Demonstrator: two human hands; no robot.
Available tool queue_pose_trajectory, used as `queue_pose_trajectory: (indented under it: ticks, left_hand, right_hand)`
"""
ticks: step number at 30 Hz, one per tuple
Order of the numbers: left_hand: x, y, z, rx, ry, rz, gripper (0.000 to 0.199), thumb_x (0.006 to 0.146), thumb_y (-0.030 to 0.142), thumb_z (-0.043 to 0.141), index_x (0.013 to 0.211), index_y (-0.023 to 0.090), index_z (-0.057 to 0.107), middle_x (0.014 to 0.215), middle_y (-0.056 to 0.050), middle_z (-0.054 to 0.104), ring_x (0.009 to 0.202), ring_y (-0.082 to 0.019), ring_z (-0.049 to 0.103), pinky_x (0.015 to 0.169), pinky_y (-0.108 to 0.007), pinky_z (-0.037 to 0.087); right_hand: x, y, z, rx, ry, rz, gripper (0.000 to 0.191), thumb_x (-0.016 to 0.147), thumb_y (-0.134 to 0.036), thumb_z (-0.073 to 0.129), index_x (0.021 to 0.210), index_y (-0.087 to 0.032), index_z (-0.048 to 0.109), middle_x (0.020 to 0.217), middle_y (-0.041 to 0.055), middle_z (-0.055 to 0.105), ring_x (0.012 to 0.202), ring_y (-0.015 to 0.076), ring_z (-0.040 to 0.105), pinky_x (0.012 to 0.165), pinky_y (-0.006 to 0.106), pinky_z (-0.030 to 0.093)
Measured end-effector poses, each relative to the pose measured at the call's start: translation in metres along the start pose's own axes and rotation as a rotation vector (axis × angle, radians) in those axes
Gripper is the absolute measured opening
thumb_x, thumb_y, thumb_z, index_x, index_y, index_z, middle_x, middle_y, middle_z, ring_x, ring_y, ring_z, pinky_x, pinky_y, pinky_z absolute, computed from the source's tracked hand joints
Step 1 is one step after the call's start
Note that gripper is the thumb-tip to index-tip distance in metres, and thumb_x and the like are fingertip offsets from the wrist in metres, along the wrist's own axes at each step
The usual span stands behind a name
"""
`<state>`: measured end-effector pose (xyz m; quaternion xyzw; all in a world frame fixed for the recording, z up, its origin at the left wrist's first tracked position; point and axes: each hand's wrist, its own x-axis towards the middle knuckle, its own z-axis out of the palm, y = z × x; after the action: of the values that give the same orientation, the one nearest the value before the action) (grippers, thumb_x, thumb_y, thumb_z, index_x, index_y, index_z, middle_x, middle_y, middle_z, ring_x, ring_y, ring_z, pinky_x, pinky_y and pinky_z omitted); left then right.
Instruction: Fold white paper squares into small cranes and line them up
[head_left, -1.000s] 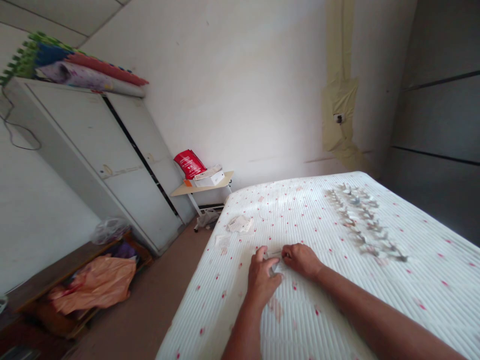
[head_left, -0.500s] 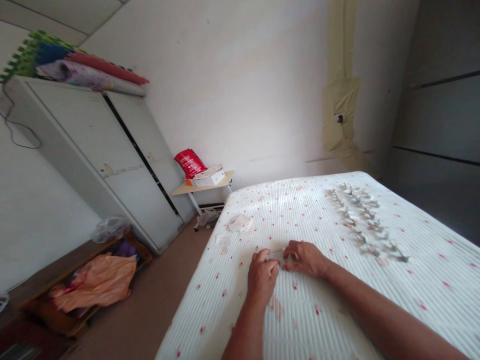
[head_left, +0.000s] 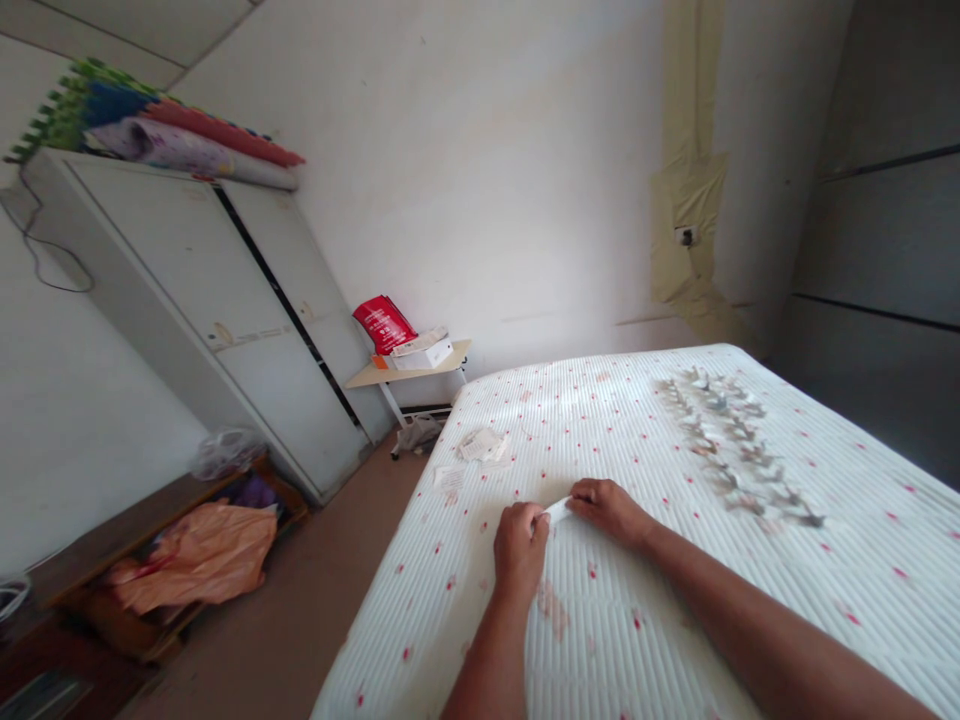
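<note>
A small white piece of paper (head_left: 557, 510) is stretched between my two hands, just over the mattress (head_left: 600, 640) with its ribbed, red-dotted cover. My left hand (head_left: 519, 542) pinches its left end, thumb and fingers together. At the other end, my right hand (head_left: 611, 512) grips it with bent fingers. The paper looks like a folded strip; its finer creases are too small to tell. Beyond my left hand lies a small pile of paper pieces (head_left: 482, 445). To the right, several small folded paper figures (head_left: 731, 440) stand in rows, their shapes blurred.
A small side table (head_left: 409, 372) with a red bag (head_left: 384, 323) and a white box (head_left: 424, 352) stands past the mattress. Left are a grey cabinet (head_left: 180, 270) with rolled mats (head_left: 202, 155) on top and a low wooden bench (head_left: 157, 520) carrying an orange plastic bag (head_left: 202, 550).
The paper lay flatter between my fingers before; now it shows as a narrow strip held at both ends. My fingers have closed on it. The view has shifted slightly.
</note>
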<state>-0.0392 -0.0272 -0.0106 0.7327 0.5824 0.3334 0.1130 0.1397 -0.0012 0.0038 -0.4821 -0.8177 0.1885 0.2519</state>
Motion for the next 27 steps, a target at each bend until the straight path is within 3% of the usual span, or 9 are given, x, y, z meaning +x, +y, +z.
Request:
queue_pose_trajectory:
  ticks: [6,11,18,27]
  left_hand:
    - [0.004,-0.003,0.005,-0.061,0.011,-0.157,0.025,0.075,0.017,0.046,0.094,0.021,0.061,0.083,-0.001,0.064,0.08,-0.014,0.056,0.073,-0.024,0.04]
    - [0.006,0.005,0.004,-0.021,0.004,-0.229,0.032,0.077,0.019,0.046,0.106,0.023,0.058,0.083,-0.003,0.065,0.077,-0.015,0.057,0.07,-0.024,0.04]
    - [0.007,0.014,0.007,0.222,0.013,-0.16,0.033,0.077,0.014,0.045,0.107,0.021,0.057,0.088,-0.008,0.065,0.082,-0.019,0.058,0.071,-0.028,0.04]
    - [0.009,0.018,0.005,0.409,-0.102,-0.197,0.031,0.079,0.018,0.047,0.109,0.025,0.051,0.091,-0.004,0.064,0.087,-0.017,0.057,0.072,-0.025,0.039]
  right_hand:
    - [0.006,-0.009,0.011,-0.273,0.038,0.176,0.019,0.083,-0.022,0.043,0.078,-0.015,0.06,0.083,0.0057,0.061,0.072,0.0134,0.057,0.06,0.022,0.034]
    - [0.008,-0.013,0.015,-0.396,0.027,0.182,0.018,0.084,-0.022,0.042,0.08,-0.016,0.059,0.085,0.0062,0.06,0.073,0.0142,0.059,0.057,0.022,0.033]
    - [0.007,-0.02,0.013,-0.467,0.012,0.178,0.016,0.083,-0.018,0.042,0.082,-0.015,0.057,0.087,0.0076,0.06,0.075,0.0153,0.06,0.058,0.023,0.036]
    - [0.01,-0.017,0.015,-0.449,-0.021,0.233,0.014,0.083,-0.019,0.043,0.084,-0.015,0.056,0.088,0.007,0.059,0.076,0.0157,0.061,0.06,0.023,0.038]
